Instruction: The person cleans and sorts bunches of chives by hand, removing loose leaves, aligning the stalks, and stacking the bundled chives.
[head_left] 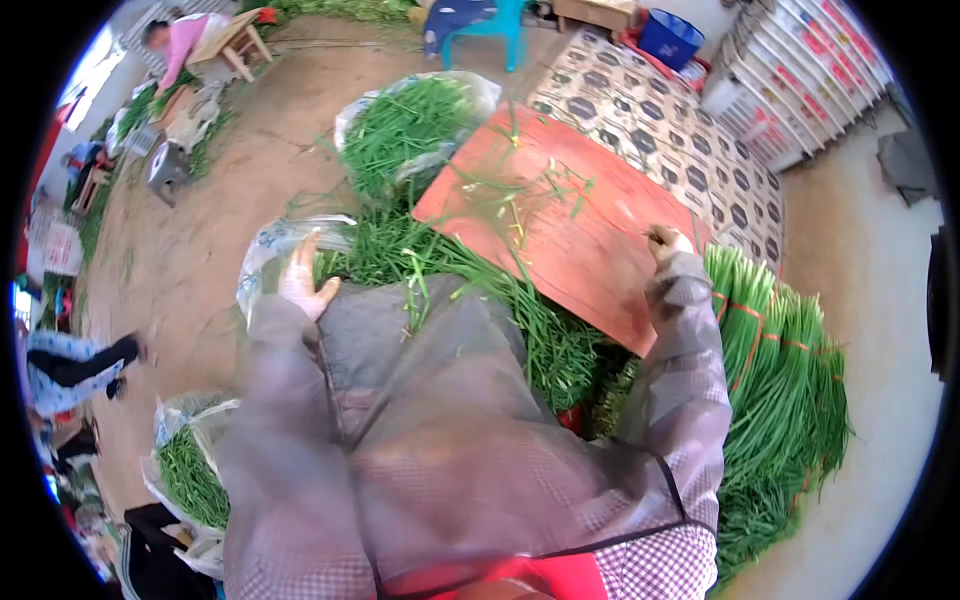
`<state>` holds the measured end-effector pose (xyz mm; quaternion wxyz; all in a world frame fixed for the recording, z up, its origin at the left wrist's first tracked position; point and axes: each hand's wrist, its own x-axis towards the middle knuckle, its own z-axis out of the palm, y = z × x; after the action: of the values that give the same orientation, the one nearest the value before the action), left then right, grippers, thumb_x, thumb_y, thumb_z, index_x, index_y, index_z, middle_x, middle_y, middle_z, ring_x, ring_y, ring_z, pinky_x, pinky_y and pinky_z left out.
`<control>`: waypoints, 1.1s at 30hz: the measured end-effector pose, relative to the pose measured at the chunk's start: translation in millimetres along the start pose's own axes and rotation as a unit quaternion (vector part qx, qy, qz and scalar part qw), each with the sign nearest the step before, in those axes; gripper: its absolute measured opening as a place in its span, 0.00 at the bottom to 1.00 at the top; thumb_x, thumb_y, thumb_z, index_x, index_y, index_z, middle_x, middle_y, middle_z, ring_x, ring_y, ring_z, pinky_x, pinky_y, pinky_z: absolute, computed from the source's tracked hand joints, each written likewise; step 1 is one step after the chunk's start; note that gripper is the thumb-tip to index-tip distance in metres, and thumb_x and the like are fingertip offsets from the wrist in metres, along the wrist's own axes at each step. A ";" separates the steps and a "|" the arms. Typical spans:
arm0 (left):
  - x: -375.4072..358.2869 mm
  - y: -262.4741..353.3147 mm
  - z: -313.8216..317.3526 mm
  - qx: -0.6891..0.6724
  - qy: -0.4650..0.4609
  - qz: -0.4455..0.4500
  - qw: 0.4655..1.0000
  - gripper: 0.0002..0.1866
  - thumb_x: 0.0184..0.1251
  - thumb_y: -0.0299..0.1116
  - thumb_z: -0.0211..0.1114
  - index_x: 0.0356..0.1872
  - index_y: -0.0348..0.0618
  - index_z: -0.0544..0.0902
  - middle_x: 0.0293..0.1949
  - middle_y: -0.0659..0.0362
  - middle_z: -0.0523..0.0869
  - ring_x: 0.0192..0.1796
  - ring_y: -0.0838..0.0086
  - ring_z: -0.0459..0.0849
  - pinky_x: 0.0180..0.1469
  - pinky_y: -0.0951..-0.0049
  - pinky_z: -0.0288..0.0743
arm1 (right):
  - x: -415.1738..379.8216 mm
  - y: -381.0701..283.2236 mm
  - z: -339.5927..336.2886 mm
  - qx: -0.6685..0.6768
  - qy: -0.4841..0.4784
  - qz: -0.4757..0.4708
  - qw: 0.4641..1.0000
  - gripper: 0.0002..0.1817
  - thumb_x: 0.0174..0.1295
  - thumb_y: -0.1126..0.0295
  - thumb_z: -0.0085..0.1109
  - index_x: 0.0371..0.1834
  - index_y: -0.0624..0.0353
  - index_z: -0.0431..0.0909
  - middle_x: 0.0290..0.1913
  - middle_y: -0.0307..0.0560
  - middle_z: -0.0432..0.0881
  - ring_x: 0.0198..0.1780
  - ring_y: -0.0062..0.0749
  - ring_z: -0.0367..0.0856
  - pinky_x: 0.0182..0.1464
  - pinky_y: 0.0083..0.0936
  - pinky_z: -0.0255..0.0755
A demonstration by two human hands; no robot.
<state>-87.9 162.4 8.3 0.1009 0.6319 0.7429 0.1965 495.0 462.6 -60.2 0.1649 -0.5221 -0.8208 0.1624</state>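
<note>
My left hand (303, 282) is open, its fingers stretched out and the thumb apart, beside a clear plastic bag (262, 262) and some loose green stalks. Over the right part of a flat red board (570, 215), my right hand (668, 242) is closed with its fingers curled; whatever it may grip is too small to make out. A few green and pale stalk scraps are scattered on the board. Long loose green stalks (480, 270) lie along the board's near edge and beside my grey apron (440, 370).
Tied green bundles (765, 350) with orange bands stand to my right. Beyond the board is a bag of greens (410, 130); another bag of greens (190, 480) sits at lower left. White crates (790, 80) and a blue basket (670, 38) are at the back right. Other people are on the left.
</note>
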 end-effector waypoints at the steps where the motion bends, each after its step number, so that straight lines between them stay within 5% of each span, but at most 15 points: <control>1: 0.9 -0.3 0.3 0.005 -0.001 0.002 1.000 0.44 0.51 0.35 0.66 0.70 0.46 0.53 0.64 0.41 0.64 0.66 0.48 0.63 0.67 0.57 0.58 | -1.3 3.3 -3.2 -0.020 -0.019 -0.038 0.999 0.12 0.56 0.65 0.60 0.41 0.57 0.82 0.33 0.53 0.82 0.38 0.45 0.82 0.40 0.34 0.74; 4: 2.0 -2.7 5.5 -0.007 0.005 0.006 1.000 0.43 0.51 0.31 0.66 0.70 0.46 0.55 0.64 0.41 0.65 0.66 0.49 0.64 0.66 0.58 0.60 | -5.4 2.9 -1.0 -0.014 0.010 -0.048 0.999 0.11 0.54 0.63 0.61 0.35 0.57 0.84 0.35 0.54 0.83 0.39 0.45 0.82 0.43 0.33 0.74; 10: 1.0 -11.1 15.5 -0.051 0.004 0.010 0.999 0.41 0.53 0.28 0.64 0.70 0.44 0.55 0.62 0.41 0.66 0.65 0.49 0.65 0.66 0.59 0.60 | -12.0 -19.4 -11.0 0.040 0.006 0.052 0.998 0.14 0.53 0.60 0.62 0.37 0.56 0.84 0.37 0.53 0.83 0.41 0.45 0.82 0.45 0.33 0.75; 14: 2.1 -16.2 18.1 -0.070 0.000 0.017 0.997 0.41 0.53 0.29 0.64 0.69 0.41 0.56 0.61 0.40 0.67 0.65 0.49 0.66 0.66 0.59 0.60 | -14.8 -30.4 -8.0 0.033 0.024 0.026 0.999 0.13 0.54 0.60 0.61 0.37 0.54 0.84 0.37 0.53 0.83 0.41 0.45 0.82 0.45 0.34 0.75; 18: 1.2 -17.7 16.3 -0.066 -0.001 0.016 0.998 0.39 0.54 0.29 0.64 0.69 0.40 0.57 0.61 0.40 0.67 0.65 0.50 0.66 0.66 0.61 0.60 | -26.1 -50.3 12.1 -0.015 -0.050 -0.012 0.999 0.13 0.55 0.66 0.61 0.43 0.57 0.81 0.38 0.53 0.83 0.42 0.42 0.82 0.46 0.33 0.73; 21: -2.3 -22.3 1.1 -0.083 -0.023 -0.030 0.996 0.39 0.55 0.29 0.64 0.69 0.42 0.57 0.62 0.43 0.68 0.66 0.54 0.65 0.67 0.63 0.59 | -30.1 -57.8 23.5 -0.063 -0.195 0.016 0.979 0.22 0.57 0.70 0.56 0.56 0.60 0.73 0.51 0.55 0.79 0.52 0.44 0.78 0.55 0.31 0.70; 23: -10.7 -29.0 -9.0 -0.100 -0.024 -0.052 0.993 0.38 0.57 0.30 0.64 0.69 0.42 0.58 0.62 0.44 0.67 0.67 0.55 0.65 0.67 0.64 0.58 | -30.1 -65.0 20.0 -0.107 -0.264 0.003 0.958 0.21 0.58 0.70 0.55 0.56 0.61 0.73 0.51 0.55 0.79 0.52 0.43 0.78 0.56 0.31 0.70; 27: -24.9 -41.6 -23.8 -0.076 -0.066 -0.115 0.988 0.32 0.62 0.33 0.62 0.67 0.40 0.61 0.62 0.48 0.71 0.64 0.62 0.68 0.65 0.63 0.62 | -14.6 -104.3 -9.3 -0.138 -0.212 0.000 0.968 0.20 0.59 0.71 0.53 0.56 0.62 0.73 0.52 0.55 0.78 0.53 0.41 0.78 0.57 0.31 0.69; 28: -27.8 -20.5 -44.8 -0.067 -0.097 -0.178 0.977 0.30 0.63 0.34 0.62 0.65 0.39 0.64 0.61 0.48 0.71 0.64 0.62 0.70 0.64 0.63 0.64 | -4.2 -122.1 -8.0 -0.120 -0.186 -0.014 0.975 0.20 0.60 0.71 0.52 0.56 0.62 0.73 0.52 0.55 0.78 0.53 0.40 0.78 0.57 0.31 0.69; 29: -34.9 -27.6 -46.8 -0.138 -0.106 -0.198 0.965 0.24 0.67 0.42 0.58 0.62 0.49 0.70 0.60 0.54 0.75 0.63 0.63 0.71 0.65 0.67 0.63 | 6.0 -137.9 -2.1 -0.070 -0.162 -0.031 0.984 0.19 0.60 0.71 0.52 0.56 0.62 0.73 0.52 0.55 0.78 0.53 0.40 0.78 0.57 0.31 0.69; 31: -65.9 -115.6 24.2 -0.185 -0.035 -0.149 0.971 0.17 0.69 0.39 0.56 0.56 0.46 0.76 0.55 0.55 0.79 0.60 0.69 0.74 0.63 0.70 0.65 | 17.4 -169.9 25.1 0.069 -0.130 -0.081 0.986 0.19 0.61 0.72 0.50 0.56 0.63 0.73 0.52 0.55 0.78 0.54 0.39 0.77 0.57 0.31 0.69; 33: -84.7 -121.1 43.9 -0.311 -0.024 -0.239 0.920 0.15 0.70 0.35 0.55 0.54 0.44 0.79 0.53 0.58 0.81 0.57 0.72 0.76 0.62 0.73 0.66 | 25.4 -203.9 51.7 0.277 -0.092 -0.127 0.948 0.17 0.63 0.72 0.47 0.54 0.65 0.74 0.52 0.54 0.78 0.55 0.37 0.76 0.58 0.31 0.68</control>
<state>-163.9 71.8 -90.5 0.3542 0.3771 0.7704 0.3725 298.2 398.9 -14.3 0.2463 -0.3303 -0.8145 0.4084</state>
